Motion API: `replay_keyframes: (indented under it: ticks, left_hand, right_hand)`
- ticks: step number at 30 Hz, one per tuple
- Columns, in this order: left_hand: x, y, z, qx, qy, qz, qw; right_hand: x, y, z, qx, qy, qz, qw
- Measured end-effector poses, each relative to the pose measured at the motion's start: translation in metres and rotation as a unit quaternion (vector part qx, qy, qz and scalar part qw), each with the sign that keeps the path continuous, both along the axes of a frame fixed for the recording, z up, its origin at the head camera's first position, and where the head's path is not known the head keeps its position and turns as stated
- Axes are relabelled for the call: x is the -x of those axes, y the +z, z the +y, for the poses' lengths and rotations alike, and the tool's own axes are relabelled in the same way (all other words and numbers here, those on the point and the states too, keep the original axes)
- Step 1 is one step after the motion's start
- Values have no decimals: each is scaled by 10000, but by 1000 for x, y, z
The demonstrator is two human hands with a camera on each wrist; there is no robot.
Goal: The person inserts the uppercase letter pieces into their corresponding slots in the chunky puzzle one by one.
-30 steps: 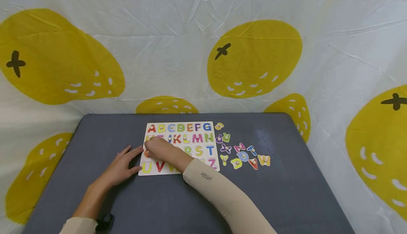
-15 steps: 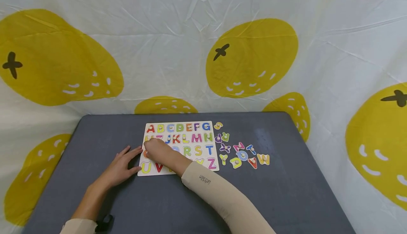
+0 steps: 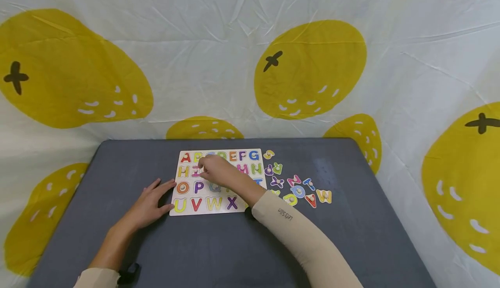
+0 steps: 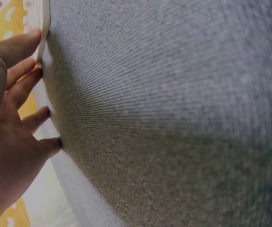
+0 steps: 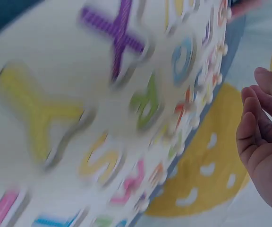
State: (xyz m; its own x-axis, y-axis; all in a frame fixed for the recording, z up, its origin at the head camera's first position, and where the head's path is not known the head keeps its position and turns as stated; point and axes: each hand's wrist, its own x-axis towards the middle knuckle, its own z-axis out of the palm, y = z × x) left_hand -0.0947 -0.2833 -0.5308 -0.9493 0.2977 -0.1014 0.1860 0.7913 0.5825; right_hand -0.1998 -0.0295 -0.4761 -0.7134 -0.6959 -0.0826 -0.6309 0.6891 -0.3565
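A white alphabet puzzle board (image 3: pixel 203 210) lies on the table with coloured letter shapes in rows. Pegged letter pieces fill its upper rows, among them the yellow H (image 3: pixel 183 171) at the left end of the second row. My left hand (image 3: pixel 150 203) has its fingers spread, thumb and fingertips against the board's left edge; the left wrist view shows the fingertips down at table level. Above the board's upper middle is my right hand (image 3: pixel 218 169), its fingers loosely bent. In the right wrist view nothing shows between the right hand's thumb and fingers (image 5: pixel 248 118). This hand and arm hide several letters.
Loose pegged letters lie right of the board, including a blue O (image 3: pixel 298 192), a red A-like or V-like piece (image 3: pixel 310 200) and a yellow W-like or M-like piece (image 3: pixel 324 196). The dark grey table (image 3: pixel 203 253) backs onto a lemon-print cloth (image 3: pixel 195 75).
My right hand has left the H at the board's left side and moved right, uncovering that piece and the lower-row letters. My left hand stays at the edge.
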Motion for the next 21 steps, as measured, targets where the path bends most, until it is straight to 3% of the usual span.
replay_keyframes:
  ticks: [10, 21]
  left_hand:
    - [-1, -2, -2, 18, -50, 44, 10000]
    - [-1, -2, -1, -16, -31, 16, 10000]
  right_hand:
    - [5, 9, 69, 760, -325, -32, 9966]
    - [5, 16, 155, 771, -616, 221, 9949]
